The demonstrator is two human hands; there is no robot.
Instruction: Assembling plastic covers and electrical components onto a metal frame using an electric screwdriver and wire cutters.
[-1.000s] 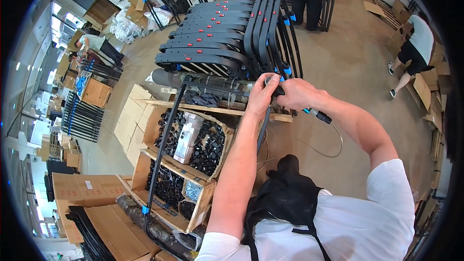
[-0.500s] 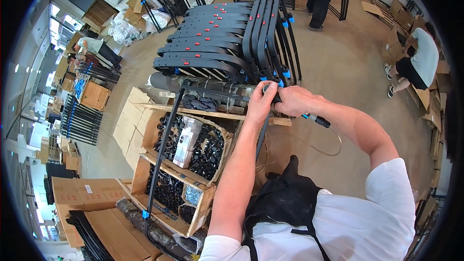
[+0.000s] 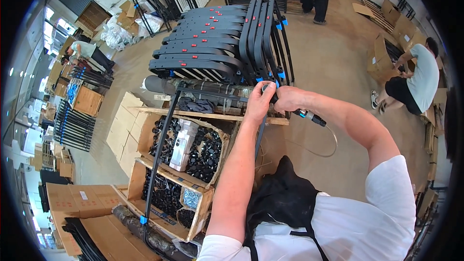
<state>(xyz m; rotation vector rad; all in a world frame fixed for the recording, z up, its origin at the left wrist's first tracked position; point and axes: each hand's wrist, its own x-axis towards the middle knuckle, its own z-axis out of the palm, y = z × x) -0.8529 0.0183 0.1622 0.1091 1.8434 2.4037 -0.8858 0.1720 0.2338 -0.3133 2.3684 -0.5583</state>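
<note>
A black metal frame (image 3: 162, 141) with blue end caps lies across the wooden boxes in front of me. My left hand (image 3: 259, 100) pinches the far corner of that frame, where its crossbar meets the side tube. My right hand (image 3: 289, 99) is closed round a small air tool (image 3: 311, 116) at the same corner; a thin hose (image 3: 323, 152) loops down from the tool. Both hands touch each other at the joint, so the tool's tip is hidden.
A stack of finished black frames (image 3: 220, 48) stands just beyond my hands. Wooden boxes of black plastic parts (image 3: 203, 152) and screws (image 3: 192, 198) sit to my left. Cardboard cartons (image 3: 72, 198) lie lower left. One person (image 3: 413, 79) crouches by cartons at right; another bends over at far left (image 3: 84, 50).
My hands stay at the frame's corner, shifting only slightly. The person at the right has come further into view and now crouches by the cartons.
</note>
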